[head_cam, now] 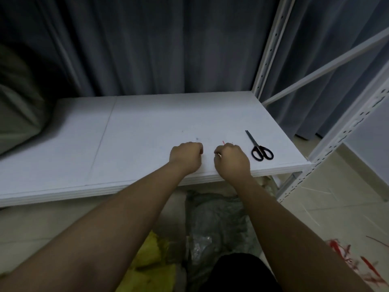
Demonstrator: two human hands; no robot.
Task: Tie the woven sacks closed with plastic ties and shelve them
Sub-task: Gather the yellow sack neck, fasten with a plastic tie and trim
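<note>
Both my hands lie on the white shelf board near its front edge. My right hand is curled and pinches a thin red plastic tie, whose tip sticks up past the knuckles. My left hand is a closed fist just left of it; whether it holds the tie's other end is hidden. A filled greenish woven sack lies on the shelf at the far left. On the floor below lie a grey sack and a yellow sack.
Black-handled scissors lie on the shelf right of my right hand. White slotted shelf uprights stand at the right. Blue-grey curtains hang behind. Red tie scraps are scattered on the tiled floor at the lower right.
</note>
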